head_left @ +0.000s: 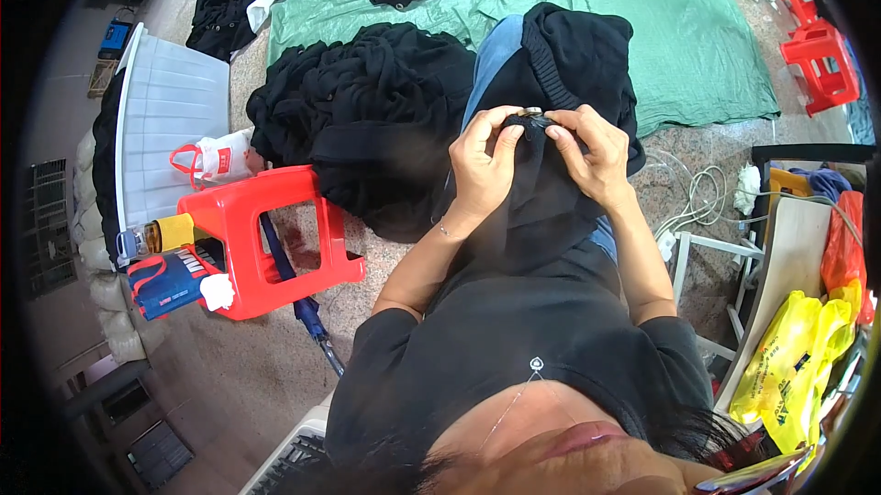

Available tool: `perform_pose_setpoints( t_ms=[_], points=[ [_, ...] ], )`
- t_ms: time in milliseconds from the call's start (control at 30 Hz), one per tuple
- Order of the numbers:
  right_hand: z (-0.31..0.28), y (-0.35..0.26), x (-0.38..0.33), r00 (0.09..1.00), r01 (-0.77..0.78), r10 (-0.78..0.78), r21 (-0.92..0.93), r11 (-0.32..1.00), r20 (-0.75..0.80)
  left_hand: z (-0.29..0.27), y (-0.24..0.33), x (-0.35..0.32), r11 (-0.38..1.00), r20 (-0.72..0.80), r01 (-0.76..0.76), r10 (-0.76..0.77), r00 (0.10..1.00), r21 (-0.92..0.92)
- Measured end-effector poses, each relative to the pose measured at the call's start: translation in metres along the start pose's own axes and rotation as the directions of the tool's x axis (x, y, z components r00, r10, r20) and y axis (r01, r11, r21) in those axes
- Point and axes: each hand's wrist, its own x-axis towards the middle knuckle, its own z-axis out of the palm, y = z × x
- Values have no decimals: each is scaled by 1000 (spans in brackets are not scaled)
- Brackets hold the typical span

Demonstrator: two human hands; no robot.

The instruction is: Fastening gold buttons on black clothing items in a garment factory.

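Note:
A black knit garment (587, 55) with a ribbed edge lies over my lap, and blue fabric (500, 50) shows along its left side. In front of my chest, my left hand (482, 155) pinches a gathered bit of the black cloth between thumb and fingers. My right hand (592, 155) pinches the same bit from the other side. Between the fingertips, a round metallic-looking button (529, 112) shows at the top of the cloth. Fingers partly cover it, so how it is fixed cannot be made out.
A heap of black garments (385, 82) lies to the left, partly on a green sheet (679, 36). Closer stand a red stool (275, 220) and a white plastic bin (174, 119). At right are a cable (702, 201), a tilted board (780, 284) and a yellow bag (794, 367).

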Motion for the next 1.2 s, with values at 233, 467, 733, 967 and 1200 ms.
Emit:
perform_pose_setpoints(
  t_ms=[233,467,733,967,1200],
  points=[
    [2,-1,0,998,48,-51,-81,996,-26,0,12,2,977,1,-99,101,995,188],
    [10,-3,-11,981,-194,194,171,966,18,2,8,-2,979,19,-85,83,996,185],
    [20,6,-21,735,-523,644,782,339,212,-7,-11,-1,756,190,436,-396,898,-487],
    [21,-2,-24,917,-384,392,420,822,71,-6,-16,-3,685,202,463,-429,880,-563],
    [23,-4,-24,875,-429,482,522,737,39,-1,-8,-3,761,185,401,-358,915,-510]
  ],
)
